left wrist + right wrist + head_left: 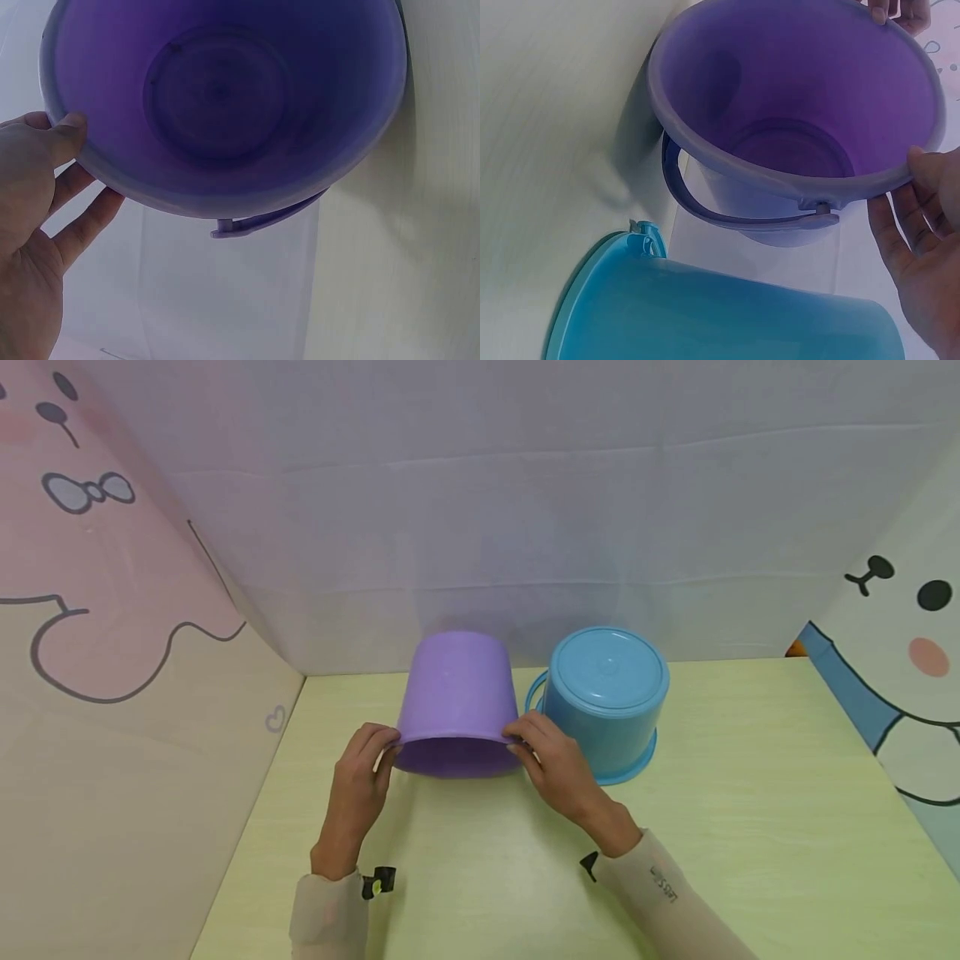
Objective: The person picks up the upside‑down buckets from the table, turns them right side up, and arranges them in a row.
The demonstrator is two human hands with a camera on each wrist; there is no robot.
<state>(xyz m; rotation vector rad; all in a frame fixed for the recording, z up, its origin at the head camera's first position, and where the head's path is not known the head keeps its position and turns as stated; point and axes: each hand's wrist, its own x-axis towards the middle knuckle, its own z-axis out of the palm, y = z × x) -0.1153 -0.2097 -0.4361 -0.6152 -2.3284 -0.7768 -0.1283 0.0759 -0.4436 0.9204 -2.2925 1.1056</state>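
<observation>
A purple bucket (459, 685) is tilted with its mouth toward me, and its smooth inside (217, 97) shows in both wrist views. My left hand (358, 785) pinches the rim at its left side, thumb inside and fingers outside. On the opposite side my right hand (558, 768) pinches the rim in the same way. The purple handle (742, 221) hangs below the rim, near its pivot. Right beside my right hand, a light blue bucket (611, 693) stands upside down on the table, its base facing up.
The pale yellow-green table (750, 793) runs back to a white cloth wall (525, 527). Printed cartoon panels rise on the left (135, 635) and right (900, 693). The blue bucket's handle (534, 689) sticks out toward the purple bucket.
</observation>
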